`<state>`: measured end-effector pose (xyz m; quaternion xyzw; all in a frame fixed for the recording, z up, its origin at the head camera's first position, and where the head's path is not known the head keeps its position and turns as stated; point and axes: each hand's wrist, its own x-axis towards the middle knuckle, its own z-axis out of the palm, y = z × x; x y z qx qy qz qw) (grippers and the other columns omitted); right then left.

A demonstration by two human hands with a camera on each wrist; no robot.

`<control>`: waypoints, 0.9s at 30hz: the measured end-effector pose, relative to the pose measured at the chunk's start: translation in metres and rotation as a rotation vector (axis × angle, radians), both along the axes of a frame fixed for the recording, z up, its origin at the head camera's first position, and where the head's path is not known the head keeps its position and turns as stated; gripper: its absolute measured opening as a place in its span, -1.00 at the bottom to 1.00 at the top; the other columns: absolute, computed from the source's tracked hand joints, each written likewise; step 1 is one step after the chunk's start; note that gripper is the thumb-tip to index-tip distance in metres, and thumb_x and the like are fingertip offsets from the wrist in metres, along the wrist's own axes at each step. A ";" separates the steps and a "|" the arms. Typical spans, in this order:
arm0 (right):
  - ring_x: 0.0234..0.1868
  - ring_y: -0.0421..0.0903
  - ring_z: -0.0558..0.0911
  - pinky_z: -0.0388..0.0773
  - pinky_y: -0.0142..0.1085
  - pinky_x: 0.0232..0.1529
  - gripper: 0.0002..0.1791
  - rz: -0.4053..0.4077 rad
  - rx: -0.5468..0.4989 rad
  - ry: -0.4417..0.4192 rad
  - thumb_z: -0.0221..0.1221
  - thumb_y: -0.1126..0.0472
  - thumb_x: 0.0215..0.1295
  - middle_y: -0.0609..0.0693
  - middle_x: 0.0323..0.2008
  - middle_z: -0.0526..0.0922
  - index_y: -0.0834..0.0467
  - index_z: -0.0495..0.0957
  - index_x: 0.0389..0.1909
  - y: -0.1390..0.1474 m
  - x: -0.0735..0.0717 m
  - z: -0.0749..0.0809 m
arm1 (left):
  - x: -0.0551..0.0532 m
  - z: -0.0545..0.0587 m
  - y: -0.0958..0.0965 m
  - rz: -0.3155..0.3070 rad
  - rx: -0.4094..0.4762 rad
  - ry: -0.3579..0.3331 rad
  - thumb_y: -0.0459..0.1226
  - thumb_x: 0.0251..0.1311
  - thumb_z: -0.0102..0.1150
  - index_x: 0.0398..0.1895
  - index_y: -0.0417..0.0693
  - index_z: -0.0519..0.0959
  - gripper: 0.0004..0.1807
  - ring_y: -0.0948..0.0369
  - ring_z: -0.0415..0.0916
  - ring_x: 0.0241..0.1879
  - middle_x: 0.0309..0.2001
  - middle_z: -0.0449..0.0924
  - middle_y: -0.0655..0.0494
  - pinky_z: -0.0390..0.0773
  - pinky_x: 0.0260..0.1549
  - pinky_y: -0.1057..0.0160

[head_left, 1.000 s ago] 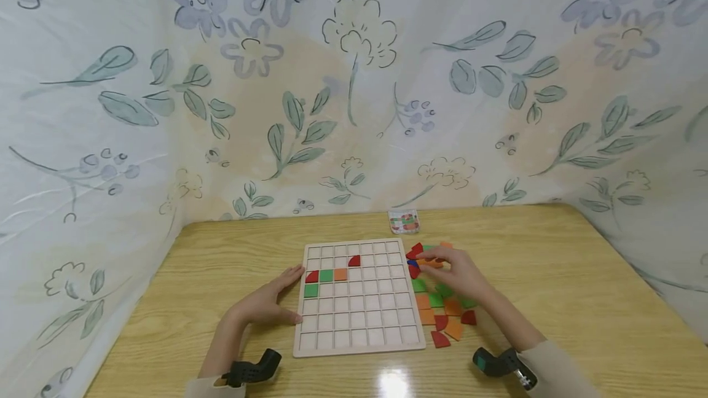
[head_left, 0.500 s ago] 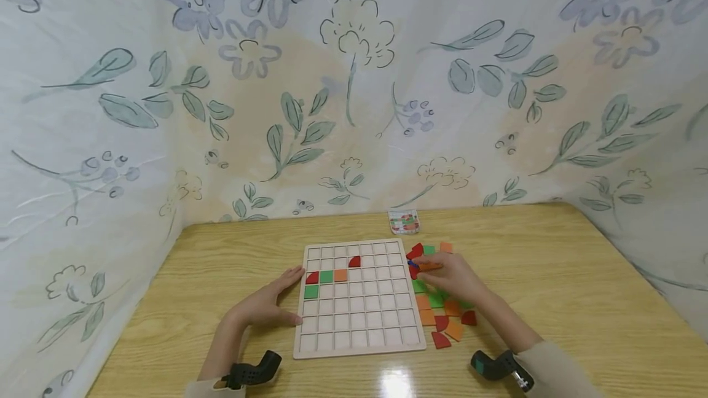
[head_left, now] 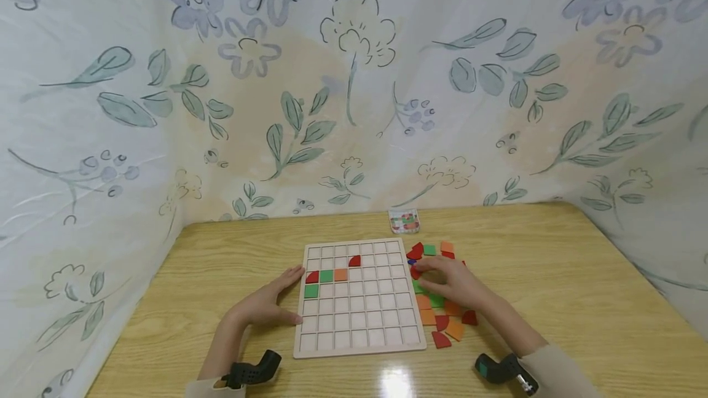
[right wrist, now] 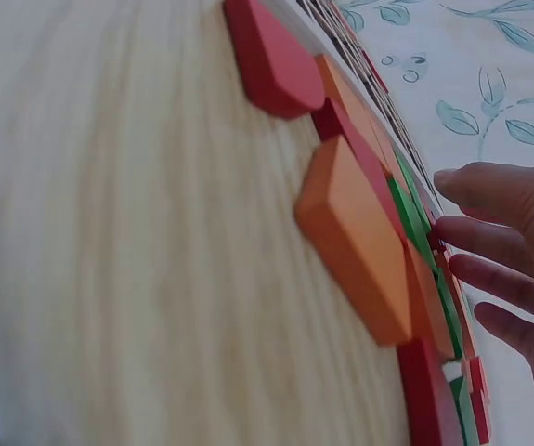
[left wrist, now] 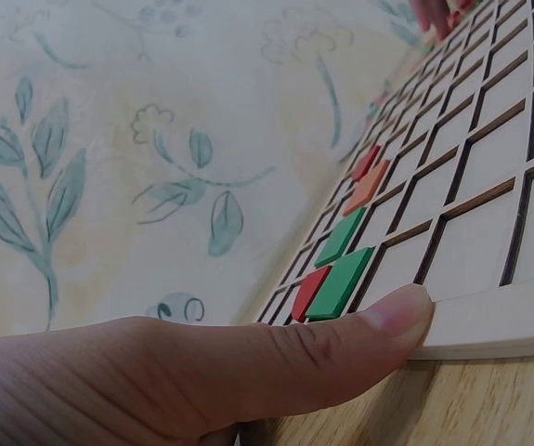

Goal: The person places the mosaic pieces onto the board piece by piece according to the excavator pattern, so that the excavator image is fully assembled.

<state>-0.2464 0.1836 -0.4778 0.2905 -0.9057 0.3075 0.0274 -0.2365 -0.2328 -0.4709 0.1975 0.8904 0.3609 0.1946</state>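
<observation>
A wooden grid board (head_left: 362, 312) lies mid-table, with red, green and orange pieces in its upper left cells. My left hand (head_left: 265, 306) rests along the board's left edge. In the left wrist view its straight thumb (left wrist: 341, 339) presses the rim near a green square (left wrist: 341, 282). My right hand (head_left: 456, 278) hovers over the pile of loose pieces to the right of the board, fingers apart and loosely bent. Its fingertips are by a red piece (head_left: 415, 271) and a small blue piece (head_left: 412, 261); whether they touch is unclear. Part of the pile is hidden under that hand.
A small printed card (head_left: 404, 221) lies behind the board. Loose orange squares (head_left: 426, 317), a green square (head_left: 429, 250) and red quarter-circles (head_left: 441, 339) spread along the board's right side. A floral cloth (head_left: 354, 109) stands behind the table (head_left: 232, 244).
The right hand has shifted slightly among the pieces, its fingers dipping and then drawing back a little toward the person. Left hand and board stay still.
</observation>
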 end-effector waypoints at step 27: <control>-0.24 -0.07 0.63 0.61 -0.20 -0.19 -0.69 -0.264 -0.052 -0.102 0.34 0.24 0.03 0.01 -0.26 0.69 0.23 0.63 -0.16 -0.013 -0.003 0.004 | 0.000 0.000 0.001 0.047 -0.020 -0.027 -0.04 -0.21 0.45 0.43 0.12 0.06 0.08 -0.05 -0.26 0.43 0.46 -0.12 0.01 -0.07 0.28 -0.21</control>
